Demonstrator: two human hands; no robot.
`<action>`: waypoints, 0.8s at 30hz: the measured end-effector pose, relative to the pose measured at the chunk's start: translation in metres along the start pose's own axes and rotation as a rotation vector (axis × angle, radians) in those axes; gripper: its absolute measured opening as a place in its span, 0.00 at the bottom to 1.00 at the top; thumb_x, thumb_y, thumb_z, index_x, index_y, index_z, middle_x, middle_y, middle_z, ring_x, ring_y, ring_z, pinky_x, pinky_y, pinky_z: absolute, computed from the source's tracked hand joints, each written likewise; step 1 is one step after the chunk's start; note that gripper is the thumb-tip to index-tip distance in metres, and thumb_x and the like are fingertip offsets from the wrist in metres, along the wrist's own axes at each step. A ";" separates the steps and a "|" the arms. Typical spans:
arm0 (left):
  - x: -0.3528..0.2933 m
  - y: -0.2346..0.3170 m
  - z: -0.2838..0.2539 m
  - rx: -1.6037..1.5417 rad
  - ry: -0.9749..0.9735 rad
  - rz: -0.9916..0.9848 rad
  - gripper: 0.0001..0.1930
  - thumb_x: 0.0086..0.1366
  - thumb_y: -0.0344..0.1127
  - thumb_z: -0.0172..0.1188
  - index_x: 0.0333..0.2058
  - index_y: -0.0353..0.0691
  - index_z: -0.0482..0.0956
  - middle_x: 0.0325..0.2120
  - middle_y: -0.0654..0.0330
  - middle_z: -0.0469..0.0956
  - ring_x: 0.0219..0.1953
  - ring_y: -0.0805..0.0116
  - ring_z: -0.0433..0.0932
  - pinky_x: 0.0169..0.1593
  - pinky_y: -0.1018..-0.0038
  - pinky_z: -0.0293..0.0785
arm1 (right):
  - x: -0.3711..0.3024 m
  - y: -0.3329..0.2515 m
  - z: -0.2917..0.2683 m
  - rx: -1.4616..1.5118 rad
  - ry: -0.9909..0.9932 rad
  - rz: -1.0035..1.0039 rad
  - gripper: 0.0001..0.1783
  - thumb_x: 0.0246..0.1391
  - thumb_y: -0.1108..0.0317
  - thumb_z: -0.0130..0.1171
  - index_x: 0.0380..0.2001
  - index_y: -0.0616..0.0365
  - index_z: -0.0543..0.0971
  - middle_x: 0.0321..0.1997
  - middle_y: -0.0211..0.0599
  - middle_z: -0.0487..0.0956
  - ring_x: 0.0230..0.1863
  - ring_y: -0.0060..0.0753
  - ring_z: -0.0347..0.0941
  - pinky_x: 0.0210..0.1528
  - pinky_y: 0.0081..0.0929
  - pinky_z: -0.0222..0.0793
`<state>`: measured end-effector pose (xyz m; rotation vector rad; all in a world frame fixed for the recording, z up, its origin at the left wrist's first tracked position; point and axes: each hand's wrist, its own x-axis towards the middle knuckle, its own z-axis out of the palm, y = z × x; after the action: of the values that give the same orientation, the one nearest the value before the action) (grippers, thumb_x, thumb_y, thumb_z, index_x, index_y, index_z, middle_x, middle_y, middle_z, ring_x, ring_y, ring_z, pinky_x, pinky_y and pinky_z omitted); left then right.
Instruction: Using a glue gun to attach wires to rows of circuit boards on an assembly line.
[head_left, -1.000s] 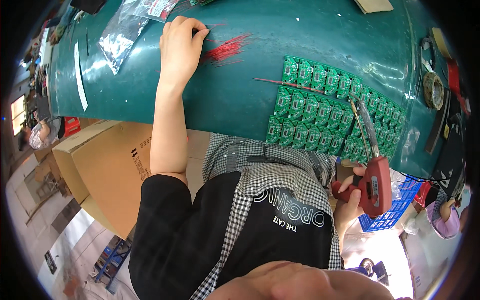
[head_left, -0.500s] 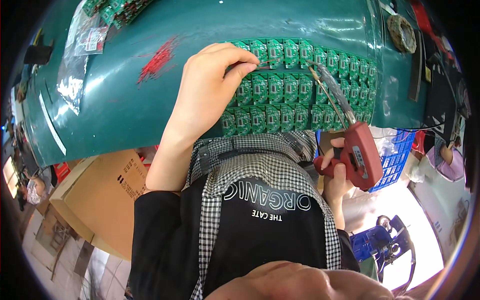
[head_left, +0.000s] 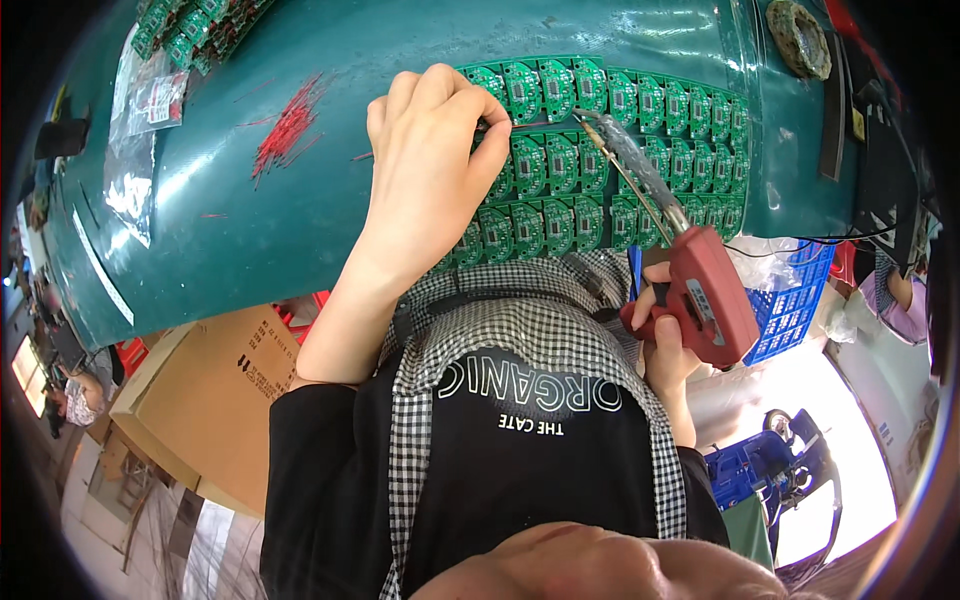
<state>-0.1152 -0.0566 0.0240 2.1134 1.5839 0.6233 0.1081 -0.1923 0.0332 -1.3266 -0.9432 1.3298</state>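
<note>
My left hand (head_left: 425, 170) is closed over the left end of the top row of green circuit boards (head_left: 557, 90). A thin red wire (head_left: 526, 125) sticks out to the right from its pinched thumb and forefinger, along that row's lower edge; the fingertips are partly hidden. In my right hand (head_left: 665, 335) is a dark red soldering gun (head_left: 712, 295), gripped by its handle. Its wrapped barrel and a thin metal tube slant up and left. The tip ends at the lower edge of the top row, a short way right of the wire.
Loose red wires (head_left: 290, 128) lie in a pile on the green table mat (head_left: 350, 60). More circuit boards (head_left: 200, 30) are stacked at the far left beside a clear plastic bag (head_left: 135, 150). A roll of tape (head_left: 800, 40) lies far right. A blue crate (head_left: 795, 310) and a cardboard box (head_left: 205, 385) stand below the table.
The soldering gun's tip has shifted left along the top row, closer to my left hand. My left hand has turned and curled more. The whole view has shifted slightly.
</note>
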 end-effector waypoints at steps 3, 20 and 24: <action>0.001 0.000 0.002 0.004 0.018 0.015 0.02 0.51 0.31 0.57 0.25 0.41 0.74 0.27 0.65 0.70 0.34 0.67 0.66 0.42 0.72 0.56 | 0.002 -0.003 0.008 -0.065 0.075 0.001 0.33 0.46 0.54 0.58 0.48 0.68 0.63 0.38 0.46 0.71 0.18 0.22 0.65 0.21 0.16 0.62; -0.001 0.000 0.005 0.006 0.053 -0.035 0.02 0.50 0.32 0.58 0.23 0.42 0.74 0.25 0.67 0.70 0.33 0.68 0.66 0.41 0.73 0.55 | 0.004 -0.005 0.011 -0.078 0.069 -0.004 0.33 0.46 0.54 0.59 0.48 0.68 0.63 0.38 0.46 0.71 0.18 0.22 0.65 0.20 0.16 0.61; -0.001 0.001 0.005 0.009 0.047 -0.039 0.02 0.50 0.32 0.58 0.23 0.42 0.74 0.25 0.67 0.70 0.33 0.68 0.66 0.42 0.73 0.55 | 0.003 -0.005 0.009 -0.107 0.019 0.010 0.32 0.46 0.56 0.58 0.47 0.69 0.63 0.36 0.46 0.72 0.18 0.23 0.65 0.20 0.16 0.60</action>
<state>-0.1122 -0.0579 0.0206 2.0835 1.6518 0.6588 0.1000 -0.1869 0.0379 -1.4253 -1.0074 1.2870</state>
